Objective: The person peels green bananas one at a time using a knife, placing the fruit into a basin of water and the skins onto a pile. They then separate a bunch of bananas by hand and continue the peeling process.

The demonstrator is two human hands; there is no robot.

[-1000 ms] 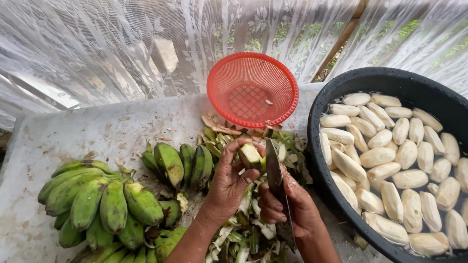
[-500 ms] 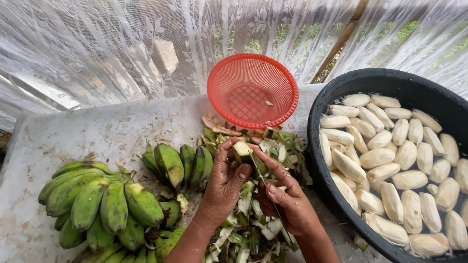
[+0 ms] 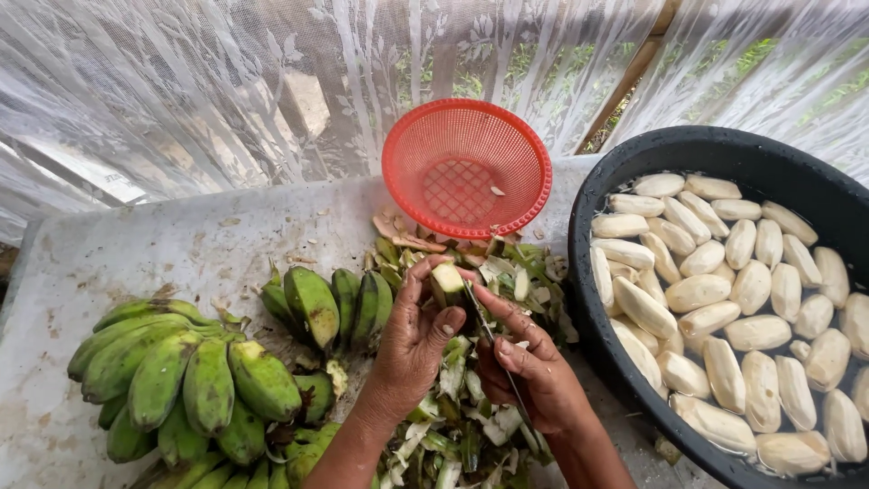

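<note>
Knife [image 3: 493,349] against stubby green banana [image 3: 447,284]

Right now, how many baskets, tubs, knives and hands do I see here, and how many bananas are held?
Red mesh basket: 1
Black tub: 1
Knife: 1
Half-peeled banana, held: 1
Hands: 2 (left hand, right hand)
Total: 6

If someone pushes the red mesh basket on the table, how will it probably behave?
The red mesh basket looks like thin perforated plastic and holds only a scrap or two, so it is probably light and would slide easily. It already sits tilted, leaning over the peel pile, so a push may well tip or rock it. Its round rim could let it roll a little.
</note>
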